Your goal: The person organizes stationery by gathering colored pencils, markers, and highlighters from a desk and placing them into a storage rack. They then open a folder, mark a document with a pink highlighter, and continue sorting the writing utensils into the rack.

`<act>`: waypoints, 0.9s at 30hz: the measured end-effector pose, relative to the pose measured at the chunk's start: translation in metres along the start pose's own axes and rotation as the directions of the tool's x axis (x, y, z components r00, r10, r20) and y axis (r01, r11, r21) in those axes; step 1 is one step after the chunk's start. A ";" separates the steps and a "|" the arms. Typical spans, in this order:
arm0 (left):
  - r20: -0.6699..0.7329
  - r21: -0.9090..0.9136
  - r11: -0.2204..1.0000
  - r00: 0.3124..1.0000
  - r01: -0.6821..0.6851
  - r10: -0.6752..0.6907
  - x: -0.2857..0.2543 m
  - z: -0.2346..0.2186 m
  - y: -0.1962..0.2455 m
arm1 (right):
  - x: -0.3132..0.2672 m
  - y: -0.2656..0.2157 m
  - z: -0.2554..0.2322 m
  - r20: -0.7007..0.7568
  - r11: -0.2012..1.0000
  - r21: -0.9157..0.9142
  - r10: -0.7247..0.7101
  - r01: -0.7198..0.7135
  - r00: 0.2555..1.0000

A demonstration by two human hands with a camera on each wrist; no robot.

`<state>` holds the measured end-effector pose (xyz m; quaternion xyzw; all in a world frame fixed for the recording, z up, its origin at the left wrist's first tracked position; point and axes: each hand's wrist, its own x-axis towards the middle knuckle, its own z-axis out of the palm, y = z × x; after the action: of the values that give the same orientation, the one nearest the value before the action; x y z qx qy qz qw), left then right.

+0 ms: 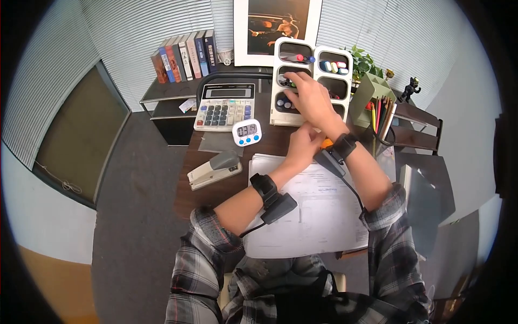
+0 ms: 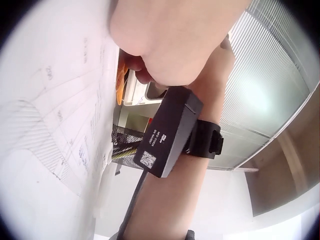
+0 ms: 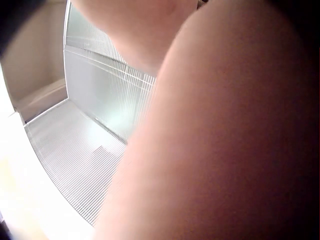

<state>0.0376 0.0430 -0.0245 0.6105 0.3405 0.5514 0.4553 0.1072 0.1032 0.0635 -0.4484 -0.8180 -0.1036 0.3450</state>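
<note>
In the head view my right hand (image 1: 314,101) reaches over the white desk organizer (image 1: 274,116). Its fingers and thumb stand apart at the middle left compartment, where dark pens with a bit of green (image 1: 292,84) show between them. Below, my left hand (image 1: 301,147) is at the organizer's foot, its fingertips partly hidden by the crossing right wrist. Beside those fingers an orange thing (image 1: 326,143) peeks out; I cannot tell whether the left hand grips it. The left wrist view shows orange (image 2: 120,82) near curled fingers (image 2: 143,76). Mostly bare skin fills the right wrist view.
Printed papers (image 1: 307,221) lie under the forearms. To the left are a stapler (image 1: 215,170), a white timer (image 1: 247,133) and a calculator (image 1: 225,108). Right of the organizer stands a green holder (image 1: 368,89) with pencils in a mesh cup (image 1: 382,141). Books (image 1: 186,56) line the back left.
</note>
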 end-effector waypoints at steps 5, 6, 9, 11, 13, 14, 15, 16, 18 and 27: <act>0.034 0.099 0.990 0.994 0.103 -0.107 0.001 -0.001 0.006 | -0.002 0.007 0.003 -0.015 0.999 0.014 0.042 -0.042 0.999; 0.036 0.099 0.990 0.993 0.105 -0.109 0.000 -0.001 0.008 | -0.003 0.007 0.002 -0.031 0.998 0.011 0.067 -0.066 0.997; 0.023 0.063 0.989 0.991 0.131 -0.133 0.000 -0.001 0.007 | -0.012 0.000 -0.008 -0.098 0.994 0.076 0.088 -0.081 0.991; -0.177 0.230 0.972 0.980 -0.051 0.094 0.006 -0.003 -0.005 | -0.023 -0.006 -0.017 -0.145 0.988 0.143 0.085 -0.064 0.986; -0.304 0.246 0.969 0.949 -0.007 0.084 0.013 -0.011 -0.002 | -0.039 -0.011 -0.023 -0.127 0.955 0.274 0.150 -0.110 0.981; -0.333 0.268 0.963 0.939 0.005 0.088 0.013 -0.017 0.007 | -0.048 -0.010 -0.022 -0.145 0.950 0.295 0.146 -0.098 0.979; -0.384 0.276 0.957 0.903 -0.085 0.191 0.019 -0.022 0.003 | -0.055 -0.010 -0.020 -0.148 0.948 0.299 0.155 -0.106 0.977; -0.371 0.335 0.938 0.903 -0.087 0.216 0.024 -0.028 -0.001 | -0.062 -0.009 -0.018 -0.117 0.940 0.319 0.164 -0.120 0.979; -0.332 0.507 0.851 0.881 -0.135 0.337 0.028 -0.040 -0.002 | -0.070 -0.007 -0.014 -0.040 0.910 0.378 0.201 -0.172 0.979; -0.157 0.782 0.596 0.868 -0.182 0.471 0.029 -0.052 -0.006 | -0.096 0.001 0.010 0.015 0.874 0.463 0.161 -0.149 0.987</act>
<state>-0.0083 0.0813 -0.0207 0.6868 0.4903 0.5363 -0.0139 0.1374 0.0450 -0.0069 -0.4160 -0.7763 0.1168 0.4589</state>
